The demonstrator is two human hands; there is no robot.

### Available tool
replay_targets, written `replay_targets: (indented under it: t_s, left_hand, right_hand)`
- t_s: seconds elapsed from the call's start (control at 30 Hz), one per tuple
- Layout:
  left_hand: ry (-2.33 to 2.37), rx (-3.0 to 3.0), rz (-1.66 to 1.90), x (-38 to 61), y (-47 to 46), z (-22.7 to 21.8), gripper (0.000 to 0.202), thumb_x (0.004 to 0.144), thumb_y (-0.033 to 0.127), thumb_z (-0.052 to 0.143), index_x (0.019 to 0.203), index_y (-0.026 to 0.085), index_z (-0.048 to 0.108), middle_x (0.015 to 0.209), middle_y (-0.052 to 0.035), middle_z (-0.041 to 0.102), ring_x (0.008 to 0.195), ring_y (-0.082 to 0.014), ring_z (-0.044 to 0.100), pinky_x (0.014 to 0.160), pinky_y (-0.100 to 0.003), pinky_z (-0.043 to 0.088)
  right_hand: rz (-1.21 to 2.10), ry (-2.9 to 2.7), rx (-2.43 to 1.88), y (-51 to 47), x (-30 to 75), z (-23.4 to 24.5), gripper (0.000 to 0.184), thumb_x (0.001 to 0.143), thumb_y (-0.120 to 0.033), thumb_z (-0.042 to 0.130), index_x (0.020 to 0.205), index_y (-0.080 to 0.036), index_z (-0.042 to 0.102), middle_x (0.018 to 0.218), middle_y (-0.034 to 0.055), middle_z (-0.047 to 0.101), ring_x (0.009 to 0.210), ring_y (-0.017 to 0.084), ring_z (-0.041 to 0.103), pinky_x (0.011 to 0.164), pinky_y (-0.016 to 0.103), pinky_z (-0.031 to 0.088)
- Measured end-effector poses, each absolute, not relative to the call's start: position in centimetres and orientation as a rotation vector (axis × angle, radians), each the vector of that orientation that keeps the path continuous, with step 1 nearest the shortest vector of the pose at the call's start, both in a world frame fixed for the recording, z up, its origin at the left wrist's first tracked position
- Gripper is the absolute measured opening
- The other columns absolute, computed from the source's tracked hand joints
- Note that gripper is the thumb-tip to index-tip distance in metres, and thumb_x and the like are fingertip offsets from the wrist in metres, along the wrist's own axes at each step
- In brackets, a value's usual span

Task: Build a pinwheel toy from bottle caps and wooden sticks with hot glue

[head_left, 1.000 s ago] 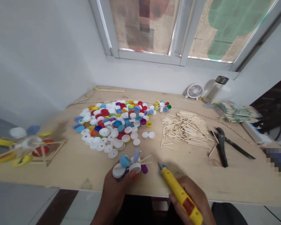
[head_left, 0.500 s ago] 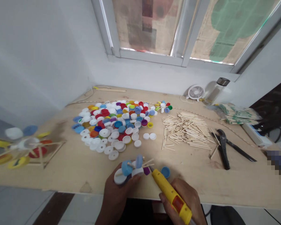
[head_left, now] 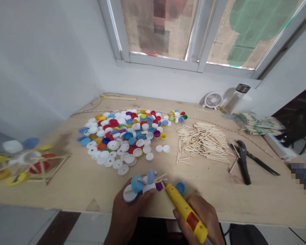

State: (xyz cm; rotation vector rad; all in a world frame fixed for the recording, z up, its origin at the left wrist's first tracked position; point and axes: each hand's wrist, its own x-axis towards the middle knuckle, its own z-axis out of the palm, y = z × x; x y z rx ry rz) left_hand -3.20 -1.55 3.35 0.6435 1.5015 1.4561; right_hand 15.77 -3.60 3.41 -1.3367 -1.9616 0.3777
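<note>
My left hand (head_left: 127,211) is closed around a small model of bottle caps and sticks (head_left: 142,183), held just above the near edge of the wooden table (head_left: 91,180). My right hand (head_left: 201,217) grips a yellow glue gun (head_left: 185,211). Its nozzle tip touches the model beside a purple cap (head_left: 159,186). A loose blue cap (head_left: 180,187) lies on the table just right of the nozzle.
A heap of coloured and white bottle caps (head_left: 124,136) covers the table's middle, with a pile of wooden sticks (head_left: 201,139) to its right. Black pliers (head_left: 243,160), a small fan (head_left: 213,100), a bottle (head_left: 234,97) and a bagged bundle (head_left: 260,124) sit at right. A cap-and-stick model (head_left: 22,161) stands at far left.
My right hand swung the glue gun leftward until its tip reached the model. The blue cap, formerly behind the nozzle, now lies uncovered. My left hand barely shifted.
</note>
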Motion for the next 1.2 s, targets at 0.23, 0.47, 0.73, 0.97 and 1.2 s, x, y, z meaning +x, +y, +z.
replay_targets:
  t_s: [0.23, 0.47, 0.73, 0.97, 1.2]
  left_hand:
    - [1.518, 0.667, 1.441, -3.3, -1.5, 3.5, 0.035, 0.050, 0.034, 0.084, 0.080, 0.020, 0.072, 0.083, -0.0041, 0.078, 0.080, -0.0265, 0.070, 0.078, -0.034, 0.053]
    - [1.562, 0.668, 1.449, -3.2, -1.5, 3.5, 0.038, 0.048, 0.038, 0.084, 0.078, 0.019, 0.073, 0.078, -0.0041, 0.077, 0.077, -0.0261, 0.070, 0.073, -0.034, 0.054]
    - [1.485, 0.535, 1.496, -3.1, -1.5, 3.0, 0.044, 0.045, 0.042, 0.086, 0.080, 0.018, 0.071, 0.078, -0.0030, 0.077, 0.075, -0.0240, 0.069, 0.074, -0.033, 0.054]
    - [1.545, 0.623, 1.448, -3.5, -1.5, 2.5, 0.042, 0.049, 0.042, 0.083, 0.081, 0.016, 0.073, 0.082, -0.0059, 0.078, 0.082, -0.0281, 0.071, 0.079, -0.036, 0.056]
    - [1.635, 0.668, 1.419, -4.3, -1.3, 1.7, 0.033, 0.047, 0.039, 0.085, 0.073, 0.022, 0.073, 0.075, -0.0021, 0.078, 0.080, -0.0304, 0.071, 0.067, -0.036, 0.059]
  right_hand:
    - [0.335, -1.978, -1.345, -3.6, 16.2, 3.3, 0.027, 0.088, -0.036, 0.052, 0.066, -0.022, 0.045, 0.055, -0.0050, 0.049, 0.047, 0.010, 0.047, 0.046, 0.023, 0.033]
    - [0.361, -1.973, -1.382, -3.8, 16.3, 3.0, 0.030, 0.088, -0.040, 0.052, 0.066, -0.022, 0.043, 0.056, -0.0045, 0.049, 0.049, 0.011, 0.048, 0.048, 0.024, 0.032]
    - [0.378, -1.972, -1.376, -4.0, 16.6, 2.6, 0.030, 0.088, -0.042, 0.051, 0.067, -0.022, 0.043, 0.057, -0.0041, 0.049, 0.050, 0.012, 0.048, 0.049, 0.026, 0.031]
    - [0.239, -1.899, -1.445, -2.7, 19.9, 4.1, 0.026, 0.089, -0.041, 0.054, 0.070, -0.023, 0.048, 0.060, -0.0022, 0.052, 0.053, 0.014, 0.052, 0.049, 0.026, 0.036]
    - [-0.158, -1.982, -1.602, -0.8, 30.7, 5.0, 0.016, 0.091, -0.036, 0.051, 0.091, -0.022, 0.058, 0.078, 0.0045, 0.062, 0.070, 0.019, 0.060, 0.062, 0.029, 0.046]
